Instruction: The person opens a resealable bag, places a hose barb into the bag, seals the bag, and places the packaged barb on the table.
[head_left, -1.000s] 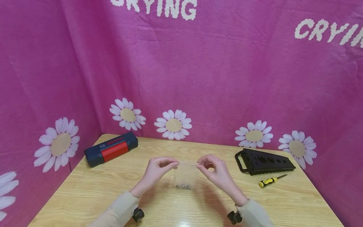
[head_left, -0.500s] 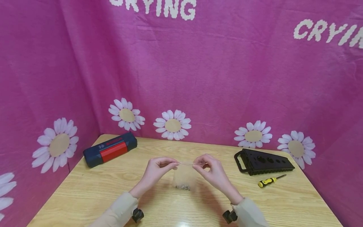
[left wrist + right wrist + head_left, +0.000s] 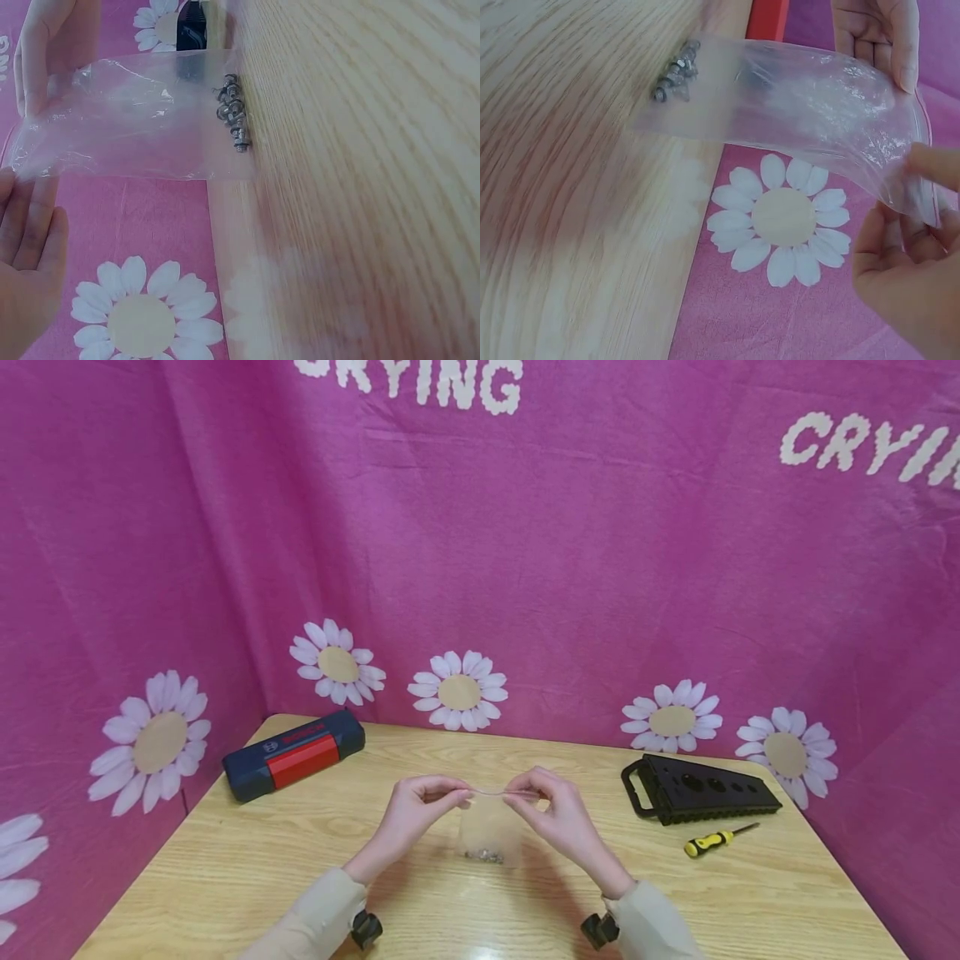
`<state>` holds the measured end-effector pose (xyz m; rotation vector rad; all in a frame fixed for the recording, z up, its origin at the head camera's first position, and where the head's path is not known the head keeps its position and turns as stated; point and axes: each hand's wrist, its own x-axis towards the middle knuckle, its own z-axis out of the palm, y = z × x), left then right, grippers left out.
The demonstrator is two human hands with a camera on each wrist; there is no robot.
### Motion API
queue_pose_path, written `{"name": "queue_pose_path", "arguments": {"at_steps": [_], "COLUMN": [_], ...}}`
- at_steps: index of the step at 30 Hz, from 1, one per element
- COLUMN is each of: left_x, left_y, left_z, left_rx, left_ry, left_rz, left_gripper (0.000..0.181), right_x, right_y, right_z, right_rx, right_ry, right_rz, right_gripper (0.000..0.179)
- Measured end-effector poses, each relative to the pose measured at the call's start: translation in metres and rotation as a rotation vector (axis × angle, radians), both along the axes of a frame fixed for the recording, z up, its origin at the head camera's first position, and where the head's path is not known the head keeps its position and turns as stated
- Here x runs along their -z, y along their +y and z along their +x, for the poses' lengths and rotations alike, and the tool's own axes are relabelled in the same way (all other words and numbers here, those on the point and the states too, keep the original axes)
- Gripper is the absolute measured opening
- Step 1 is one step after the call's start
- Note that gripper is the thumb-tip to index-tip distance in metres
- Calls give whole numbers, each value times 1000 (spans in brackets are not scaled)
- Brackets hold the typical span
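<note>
A clear zip-lock bag [image 3: 489,827] hangs upright between my hands, its top edge level with the fingertips. My left hand [image 3: 417,808] pinches one end of that edge between thumb and fingers. On the other side my right hand [image 3: 553,810] pinches the edge nearer its middle, a short way from the left fingertips. Small metal screws or bolts [image 3: 234,112] lie gathered along the bag's bottom. A thin red seal line [image 3: 924,112] runs along the bag's mouth in the right wrist view. The bag's bottom is close to the wooden table; whether it touches cannot be told.
A dark blue Bosch case [image 3: 296,753] with a red panel lies at the table's back left. At the right are a black holder [image 3: 697,787] with a handle and a yellow-and-black screwdriver [image 3: 708,843]. Pink cloth [image 3: 525,568] with daisies encloses the table [image 3: 225,893].
My right hand has moved left along the bag's top edge, closer to my left hand. The left hand keeps its place and its pinch.
</note>
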<state>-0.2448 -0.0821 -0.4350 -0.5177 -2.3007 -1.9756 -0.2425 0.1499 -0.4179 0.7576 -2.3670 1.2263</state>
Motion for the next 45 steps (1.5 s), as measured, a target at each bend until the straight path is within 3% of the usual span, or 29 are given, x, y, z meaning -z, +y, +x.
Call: {"name": "queue_pose_path", "arguments": {"at_steps": [5,25,32,39,45], "left_x": [-1,-3,-1,0,-1], "left_y": [-1,-2,-1,-2,-1], "left_z": [1,4,3,2,2], "left_rx": [8,18,27,30,44], "left_ry": [8,0,-1,10,28], "left_rz": [-12,-3,-6,-2,1], "left_gripper": [24,22,23,23,21], "right_x": [-1,-7,-9,-11,-12], "right_y": [-3,-13,-16,-19,-22], "right_z": [-2,-6,-8,-9,-10], "right_rx": [-4,-71,-98,-92,-109], "right_ry": [45,-28,16,-24,9], "right_rz": [20,33,58,84,104], "right_gripper": [4,5,10,5,5]}}
